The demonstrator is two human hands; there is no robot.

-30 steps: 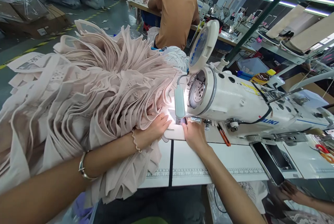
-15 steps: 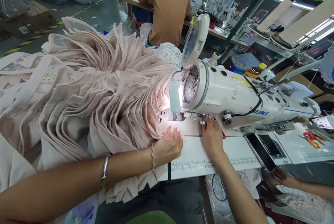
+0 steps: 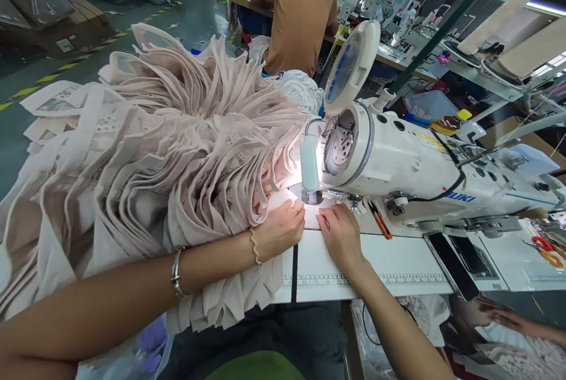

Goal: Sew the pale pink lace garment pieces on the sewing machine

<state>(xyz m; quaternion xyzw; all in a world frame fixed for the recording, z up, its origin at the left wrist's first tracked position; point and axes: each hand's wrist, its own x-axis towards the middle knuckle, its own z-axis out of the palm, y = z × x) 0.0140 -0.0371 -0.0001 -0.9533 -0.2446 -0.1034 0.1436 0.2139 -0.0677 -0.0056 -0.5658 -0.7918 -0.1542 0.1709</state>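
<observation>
A large pile of pale pink fabric pieces (image 3: 212, 173) spreads left of the white sewing machine (image 3: 398, 156). My left hand (image 3: 283, 228) is closed on the edge of the pink fabric, just in front of the lit needle area. Close beside it on the right, my right hand (image 3: 341, 237) rests on the machine bed, fingers bent and somewhat spread, fingertips near the presser foot (image 3: 312, 197). Whether fabric lies under those fingertips is too small to tell. Orange-handled snips (image 3: 381, 222) lie to the right of my right hand.
A phone (image 3: 451, 267) lies on the white table (image 3: 398, 256), with red and orange scissors (image 3: 546, 250) farther right. Another person's hands (image 3: 499, 315) show at lower right. A person in a brown shirt (image 3: 298, 14) sits ahead. A round magnifier (image 3: 351, 67) stands above the machine head.
My right hand has moved left toward the needle area and my left hand, uncovering the snips. The left hand has shifted slightly up beside the presser foot. The whole view has shifted somewhat.
</observation>
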